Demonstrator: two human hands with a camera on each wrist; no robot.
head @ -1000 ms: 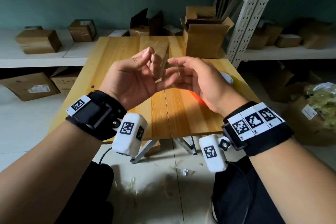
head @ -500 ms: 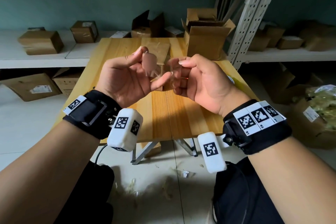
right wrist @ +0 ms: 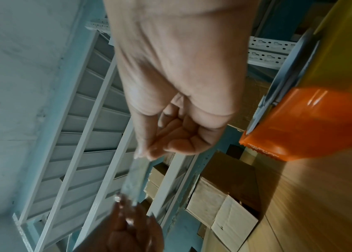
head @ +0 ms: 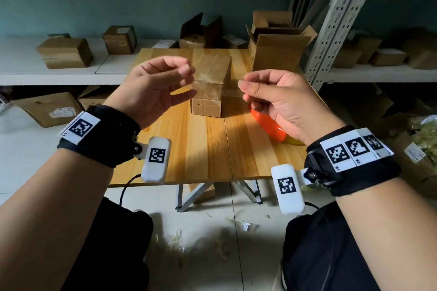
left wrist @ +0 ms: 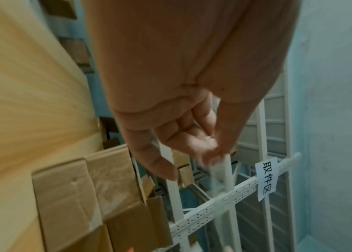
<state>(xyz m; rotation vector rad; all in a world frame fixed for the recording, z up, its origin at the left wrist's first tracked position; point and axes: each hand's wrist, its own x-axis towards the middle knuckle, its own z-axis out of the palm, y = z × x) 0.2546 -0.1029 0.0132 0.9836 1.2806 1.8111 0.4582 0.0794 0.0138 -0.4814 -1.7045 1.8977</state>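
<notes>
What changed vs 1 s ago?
The left hand and right hand, close together before, have pulled apart sideways. The clear tape strip, which each pinches by an end, is now stretched between them. Both kept their hold. The small cardboard box and orange tape dispenser look unmoved on the table.

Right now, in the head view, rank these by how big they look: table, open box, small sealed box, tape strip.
table
open box
small sealed box
tape strip, smallest despite being nearest
</notes>
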